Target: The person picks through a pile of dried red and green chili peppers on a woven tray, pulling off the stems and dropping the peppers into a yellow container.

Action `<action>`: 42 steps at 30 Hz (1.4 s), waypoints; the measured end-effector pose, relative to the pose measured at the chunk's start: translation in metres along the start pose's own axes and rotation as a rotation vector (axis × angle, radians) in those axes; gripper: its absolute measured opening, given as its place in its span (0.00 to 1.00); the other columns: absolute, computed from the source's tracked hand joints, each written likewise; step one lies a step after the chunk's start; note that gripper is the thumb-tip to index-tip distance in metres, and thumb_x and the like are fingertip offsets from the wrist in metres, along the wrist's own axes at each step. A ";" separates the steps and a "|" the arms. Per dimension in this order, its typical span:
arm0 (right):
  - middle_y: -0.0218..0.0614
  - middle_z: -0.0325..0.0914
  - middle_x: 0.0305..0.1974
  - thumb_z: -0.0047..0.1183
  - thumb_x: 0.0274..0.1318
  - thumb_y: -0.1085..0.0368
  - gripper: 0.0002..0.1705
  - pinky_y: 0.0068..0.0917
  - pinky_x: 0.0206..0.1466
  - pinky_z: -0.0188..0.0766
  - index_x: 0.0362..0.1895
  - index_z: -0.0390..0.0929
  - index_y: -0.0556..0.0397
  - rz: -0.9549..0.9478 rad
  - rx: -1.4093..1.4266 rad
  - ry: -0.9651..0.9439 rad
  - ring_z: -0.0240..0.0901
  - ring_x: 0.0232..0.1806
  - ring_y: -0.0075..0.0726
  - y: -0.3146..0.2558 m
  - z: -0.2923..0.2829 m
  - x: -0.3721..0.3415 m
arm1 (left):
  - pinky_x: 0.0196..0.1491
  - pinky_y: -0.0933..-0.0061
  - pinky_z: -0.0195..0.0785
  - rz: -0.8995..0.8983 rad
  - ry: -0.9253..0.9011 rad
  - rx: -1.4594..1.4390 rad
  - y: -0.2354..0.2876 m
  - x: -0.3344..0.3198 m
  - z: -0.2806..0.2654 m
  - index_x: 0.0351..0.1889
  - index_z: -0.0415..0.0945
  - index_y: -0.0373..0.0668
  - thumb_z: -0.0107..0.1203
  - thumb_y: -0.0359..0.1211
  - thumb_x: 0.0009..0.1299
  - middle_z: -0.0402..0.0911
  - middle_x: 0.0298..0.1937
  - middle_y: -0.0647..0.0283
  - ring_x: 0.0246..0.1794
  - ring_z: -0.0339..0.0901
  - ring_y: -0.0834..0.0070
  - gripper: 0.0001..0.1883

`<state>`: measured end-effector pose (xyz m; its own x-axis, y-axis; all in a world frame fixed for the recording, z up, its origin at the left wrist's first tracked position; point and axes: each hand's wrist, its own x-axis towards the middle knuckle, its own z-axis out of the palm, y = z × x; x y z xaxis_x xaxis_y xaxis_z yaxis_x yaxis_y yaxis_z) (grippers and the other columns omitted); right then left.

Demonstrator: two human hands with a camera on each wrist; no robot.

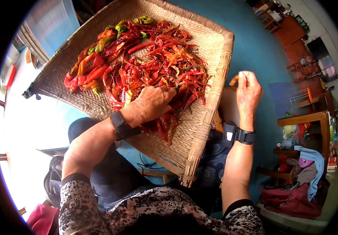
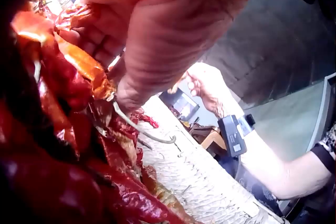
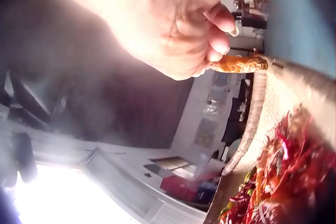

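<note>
Seen from within the room, a person in a patterned top (image 1: 165, 207) has a woven tray (image 1: 212, 43) over the lap, its surface bearing a heap of red peppers (image 1: 153, 66). The right hand (image 1: 249, 92), raised just outside the tray's rim, has its fingers curled and pinches one orange-brown pepper (image 1: 234, 81) by one end between thumb and fingertips. The pepper is clear of the heap. In the head view its long axis runs obliquely, from the fingertips down and to the left, the free end directed toward the near rim. In the right wrist view the same axis lies almost level across the picture, the darker free end pointing right.

The left hand (image 1: 151, 102) is palm down on the heap, its fingers bent in among the peppers. The left wrist view shows its thumb beside an orange pepper (image 2: 84, 64), whose long axis slopes from upper left to lower right and whose thin, hooked stem (image 2: 144, 129) continues the slope. Whether this hand grips anything cannot be told. Green and yellow-green peppers (image 1: 122, 27) lie at the far side of the heap. A dark wrist device (image 1: 122, 126) is strapped to the left wrist, another (image 1: 231, 135) to the right.
</note>
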<state>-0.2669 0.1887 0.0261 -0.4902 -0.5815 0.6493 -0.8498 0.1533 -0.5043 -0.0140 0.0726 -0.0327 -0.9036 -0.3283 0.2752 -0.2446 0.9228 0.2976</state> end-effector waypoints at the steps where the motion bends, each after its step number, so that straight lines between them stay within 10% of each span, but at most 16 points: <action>1: 0.44 0.78 0.27 0.53 0.59 0.65 0.07 0.35 0.34 0.71 0.34 0.76 0.57 0.014 -0.067 0.004 0.77 0.28 0.49 0.009 -0.010 -0.002 | 0.35 0.58 0.71 -0.041 -0.062 -0.013 -0.003 0.001 -0.001 0.46 0.69 0.42 0.62 0.37 0.58 0.77 0.34 0.53 0.35 0.78 0.55 0.21; 7: 0.50 0.80 0.36 0.55 0.57 0.59 0.14 0.41 0.43 0.73 0.44 0.77 0.53 0.312 -0.509 -0.472 0.78 0.38 0.56 0.054 -0.042 -0.016 | 0.35 0.58 0.72 -0.172 0.005 -0.215 -0.011 0.010 -0.012 0.49 0.70 0.40 0.57 0.30 0.62 0.81 0.32 0.52 0.33 0.79 0.54 0.16; 13: 0.46 0.79 0.30 0.56 0.56 0.61 0.14 0.29 0.34 0.72 0.43 0.77 0.57 -0.041 0.287 -0.456 0.77 0.30 0.38 -0.022 0.008 -0.016 | 0.35 0.68 0.72 -0.174 0.225 -0.734 0.008 0.016 -0.027 0.56 0.64 0.40 0.49 0.25 0.70 0.80 0.36 0.54 0.32 0.79 0.68 0.17; 17: 0.49 0.77 0.29 0.57 0.57 0.59 0.16 0.33 0.32 0.71 0.40 0.76 0.61 -0.046 0.359 -0.690 0.77 0.29 0.42 -0.078 0.039 -0.023 | 0.38 0.71 0.71 -0.120 0.285 -0.818 0.009 0.020 -0.027 0.57 0.63 0.39 0.49 0.25 0.71 0.80 0.37 0.58 0.35 0.78 0.73 0.17; 21: 0.49 0.78 0.31 0.56 0.58 0.61 0.15 0.33 0.35 0.71 0.39 0.76 0.62 -0.090 0.478 -0.541 0.77 0.32 0.44 -0.089 0.063 -0.023 | 0.40 0.72 0.71 -0.175 0.377 -0.804 0.001 0.019 -0.020 0.59 0.61 0.40 0.51 0.25 0.70 0.81 0.38 0.54 0.40 0.80 0.71 0.20; 26: 0.39 0.77 0.29 0.57 0.57 0.61 0.12 0.28 0.33 0.70 0.35 0.77 0.59 -0.013 0.501 -0.583 0.76 0.30 0.34 -0.087 0.061 -0.029 | 0.30 0.70 0.72 -0.192 0.252 -0.694 0.007 0.011 -0.029 0.64 0.56 0.40 0.52 0.26 0.69 0.80 0.27 0.55 0.25 0.79 0.66 0.26; 30: 0.33 0.76 0.28 0.55 0.59 0.63 0.08 0.25 0.30 0.68 0.33 0.77 0.55 -0.035 0.358 -0.285 0.72 0.28 0.26 -0.060 0.038 -0.016 | 0.47 0.62 0.72 -0.066 0.270 -0.297 -0.001 0.008 -0.017 0.63 0.60 0.38 0.61 0.33 0.62 0.77 0.46 0.51 0.45 0.76 0.57 0.31; 33: 0.47 0.76 0.30 0.54 0.55 0.69 0.05 0.39 0.37 0.71 0.33 0.75 0.59 -0.043 0.008 -0.104 0.73 0.31 0.53 -0.018 0.006 0.001 | 0.59 0.58 0.63 0.021 0.137 -0.163 -0.007 0.010 -0.006 0.61 0.64 0.41 0.64 0.38 0.58 0.68 0.60 0.52 0.59 0.65 0.56 0.34; 37: 0.47 0.79 0.36 0.58 0.53 0.59 0.12 0.44 0.41 0.72 0.36 0.78 0.54 0.300 -0.731 -0.341 0.77 0.41 0.54 0.019 -0.031 0.001 | 0.62 0.54 0.56 0.144 0.086 0.015 0.004 0.014 0.015 0.60 0.68 0.47 0.65 0.45 0.54 0.62 0.65 0.55 0.65 0.58 0.55 0.35; 42: 0.46 0.79 0.35 0.60 0.51 0.62 0.13 0.40 0.42 0.73 0.40 0.79 0.54 0.176 -0.484 -0.402 0.76 0.39 0.55 0.020 -0.027 -0.004 | 0.60 0.55 0.57 0.181 0.177 0.225 0.016 0.021 0.031 0.55 0.71 0.47 0.67 0.42 0.49 0.62 0.65 0.53 0.60 0.62 0.56 0.33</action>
<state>-0.2869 0.2161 0.0291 -0.5988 -0.7541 0.2697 -0.8009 0.5612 -0.2090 -0.0478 0.0867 -0.0506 -0.8692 -0.1670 0.4655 -0.1754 0.9842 0.0256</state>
